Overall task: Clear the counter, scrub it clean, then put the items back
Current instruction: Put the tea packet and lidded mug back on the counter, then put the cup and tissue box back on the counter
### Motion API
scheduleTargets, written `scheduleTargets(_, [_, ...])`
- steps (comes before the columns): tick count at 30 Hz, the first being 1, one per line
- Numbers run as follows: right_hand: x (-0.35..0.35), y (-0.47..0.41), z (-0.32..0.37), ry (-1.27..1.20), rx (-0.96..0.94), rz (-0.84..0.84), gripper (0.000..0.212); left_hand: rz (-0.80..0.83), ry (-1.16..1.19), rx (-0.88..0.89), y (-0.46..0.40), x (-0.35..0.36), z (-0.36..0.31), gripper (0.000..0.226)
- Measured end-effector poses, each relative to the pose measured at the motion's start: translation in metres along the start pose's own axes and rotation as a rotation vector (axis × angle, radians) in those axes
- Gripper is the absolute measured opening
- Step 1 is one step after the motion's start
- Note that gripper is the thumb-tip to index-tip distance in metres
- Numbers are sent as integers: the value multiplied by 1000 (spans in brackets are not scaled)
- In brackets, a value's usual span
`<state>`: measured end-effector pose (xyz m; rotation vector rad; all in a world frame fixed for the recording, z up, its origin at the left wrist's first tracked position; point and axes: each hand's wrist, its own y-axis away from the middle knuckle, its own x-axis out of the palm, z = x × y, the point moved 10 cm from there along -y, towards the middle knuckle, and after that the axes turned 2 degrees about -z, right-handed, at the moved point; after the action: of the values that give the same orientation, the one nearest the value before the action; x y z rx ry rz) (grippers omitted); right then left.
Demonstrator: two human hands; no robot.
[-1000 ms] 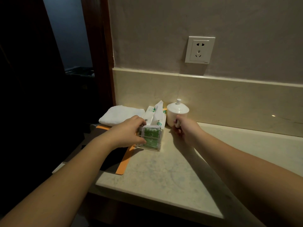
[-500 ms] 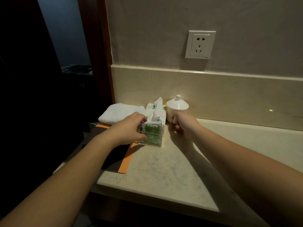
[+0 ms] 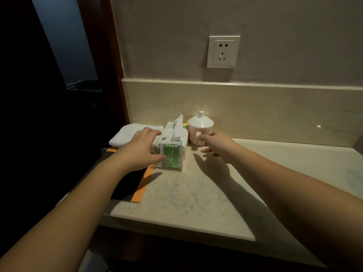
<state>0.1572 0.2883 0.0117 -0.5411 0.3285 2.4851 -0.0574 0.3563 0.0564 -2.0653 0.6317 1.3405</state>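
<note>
Left hand (image 3: pixel 144 149) curled round the clear tissue box (image 3: pixel 170 157), thumb on the green front, fingers over the near side by the white tissue pack (image 3: pixel 175 132) that sticks out of the top. Right hand (image 3: pixel 218 146) reaching to the white lidded cup (image 3: pixel 200 128), fingertips pinching the little handle on its front, other fingers tucked under and holding nothing else. Both still sitting on the counter (image 3: pixel 196 193), pushed up close to the back wall, box and cup just beside each other. Folded white towel (image 3: pixel 130 134) lying behind the left hand, next to the box, over the orange and black mat (image 3: pixel 137 185) at the counter's left edge. Looks like the clearing step, with nothing lifted away yet. Best to get a firm hold before lifting: squeeze the box on two sides, not just the front, so the smooth plastic does not slip. Lift straight up and keep it level so the tissue pack stays inside. For the cup, better to hook a finger well through the handle, since a small pinch may let it tip. Keep the cup upright so the loose-looking lid with the knob does not slide off. Move slowly past each other so box and cup do not bump. Towel and mat to go after that.
</note>
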Motion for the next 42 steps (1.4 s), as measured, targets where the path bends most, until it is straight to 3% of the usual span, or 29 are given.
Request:
scheduleTargets(3, [-28,29,8,215,-170,-50,13,-122,-46,10,13,-16,-21,56])
scheduleTargets(6, [-52,64,2,426,-282,-45,21,-180,22,36,29,-17,-56,37])
scheduleTargets(13, [-130,171,-61,610,-448,-61,31,-122,372,99,74,40,-179,19])
scheduleTargets(20, [-231,283,-159,619,-408,-110,28,5,511,230,125,109,-324,8])
scheduleTargets(25, [-301,348,-269,569,-186,-114,29,153,529,380,166,176,-440,15])
scheduleTargets(29, [-346,401,-362,554,17,-165,27,329,397,471,198,251,-521,18])
scheduleTargets(37, [-408,502,-511,463,407,-250,27,664,269,585,263,385,-637,25])
scheduleTargets(42, [-445,552,-579,395,582,-335,26,793,236,701,292,445,-704,29])
